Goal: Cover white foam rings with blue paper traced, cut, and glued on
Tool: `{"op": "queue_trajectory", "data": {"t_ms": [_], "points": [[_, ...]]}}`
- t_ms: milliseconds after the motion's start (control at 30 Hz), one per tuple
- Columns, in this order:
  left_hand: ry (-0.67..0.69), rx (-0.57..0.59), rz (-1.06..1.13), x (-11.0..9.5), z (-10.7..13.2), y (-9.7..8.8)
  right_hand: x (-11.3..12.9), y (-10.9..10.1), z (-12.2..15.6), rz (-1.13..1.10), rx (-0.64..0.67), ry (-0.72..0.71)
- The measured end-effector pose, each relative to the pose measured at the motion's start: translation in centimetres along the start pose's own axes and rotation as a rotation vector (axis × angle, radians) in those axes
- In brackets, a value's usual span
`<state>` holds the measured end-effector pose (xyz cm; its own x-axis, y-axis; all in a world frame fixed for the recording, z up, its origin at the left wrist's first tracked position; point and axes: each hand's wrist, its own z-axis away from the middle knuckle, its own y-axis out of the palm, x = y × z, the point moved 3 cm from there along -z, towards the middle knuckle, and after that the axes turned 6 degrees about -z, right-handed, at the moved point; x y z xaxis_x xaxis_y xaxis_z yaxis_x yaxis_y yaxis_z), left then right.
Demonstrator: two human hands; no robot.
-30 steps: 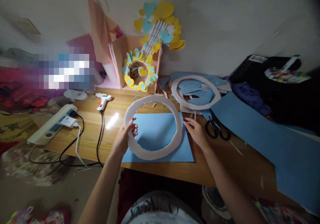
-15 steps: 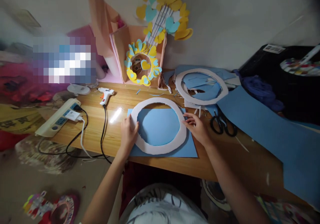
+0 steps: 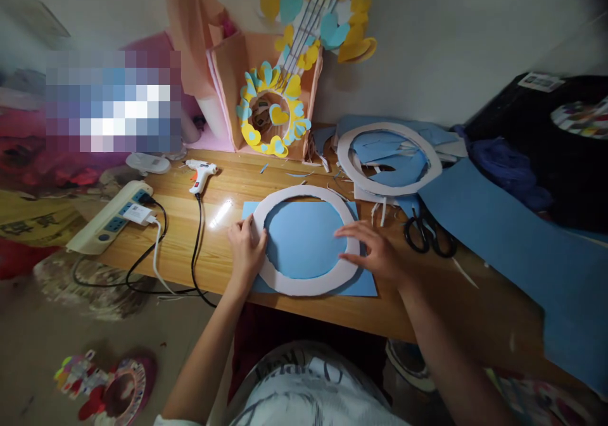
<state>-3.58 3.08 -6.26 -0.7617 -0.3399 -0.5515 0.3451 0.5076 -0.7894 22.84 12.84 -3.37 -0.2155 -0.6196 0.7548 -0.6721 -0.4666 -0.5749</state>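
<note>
White ring (image 3: 304, 287) over blue sheet (image 3: 304, 239) on tabletop (image 3: 216, 261), centre of frame. Left hand (image 3: 247, 249) grasps its left edge, thumb inside, fingers outside. Right hand (image 3: 375, 252): fingers parted above the right edge; contact, I cannot tell. Glue gun (image 3: 203, 176) lies left of upper centre.

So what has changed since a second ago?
The white ring, tilted up in the left hand earlier, now appears lowered onto the blue sheet. The right hand has moved from the ring's outer edge to reach over its right side. Glue gun and scissors stayed put.
</note>
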Motion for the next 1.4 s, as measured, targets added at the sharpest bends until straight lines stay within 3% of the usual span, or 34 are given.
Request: {"op": "queue_trajectory", "data": {"t_ms": [100, 167, 300, 400, 467, 567, 633, 700, 767, 933, 1133, 1300, 1400], "points": [[-0.012, -0.026, 0.047, -0.2, 0.1, -0.3, 2.8, 2.5, 0.5, 0.069, 0.282, -0.158], [-0.028, -0.054, 0.075, -0.7, 0.1, -0.9, 4.0, 4.3, 0.9, 0.168, 0.342, -0.173], [-0.062, -0.125, 0.098, -2.1, -0.2, -2.8, 5.2, 6.0, 1.2, 0.238, 0.287, -0.243], [-0.103, -0.158, 0.19, -3.4, -0.6, -5.1, 6.2, 5.2, 1.1, 0.238, 0.167, -0.344], [-0.176, -0.118, 0.406, -4.1, -0.4, -6.6, 7.1, 4.2, 1.0, 0.231, 0.106, -0.393], [-0.226, 0.047, 0.876, -5.3, 1.2, -8.5, 8.8, 2.4, 0.8, 0.203, 0.046, -0.395], [-0.151, 0.258, 1.092, -6.2, 2.9, -9.1, 9.8, 1.4, 0.6, 0.173, 0.02, -0.39], [-0.004, 0.506, 1.127, -7.2, 4.6, -9.0, 10.8, 0.6, 0.5, 0.145, 0.01, -0.385], [0.147, 0.622, 1.051, -7.8, 5.9, -8.6, 11.6, 0.1, 0.3, 0.132, 0.016, -0.389], [0.285, 0.495, 0.959, -8.2, 6.1, -8.0, 12.7, -0.4, 0.1, 0.073, 0.024, -0.4], [0.445, 0.421, 0.966, -9.2, 5.1, -8.8, 13.4, -0.6, -0.1, -0.01, 0.006, -0.421], [0.432, 0.466, 0.957, -9.4, 5.7, -8.9, 13.7, -0.5, 0.2, -0.01, 0.022, -0.441], [0.348, 0.435, 0.997, -9.1, 6.3, -8.8, 13.7, -0.8, 0.1, 0.1, 0.012, -0.442]]}}
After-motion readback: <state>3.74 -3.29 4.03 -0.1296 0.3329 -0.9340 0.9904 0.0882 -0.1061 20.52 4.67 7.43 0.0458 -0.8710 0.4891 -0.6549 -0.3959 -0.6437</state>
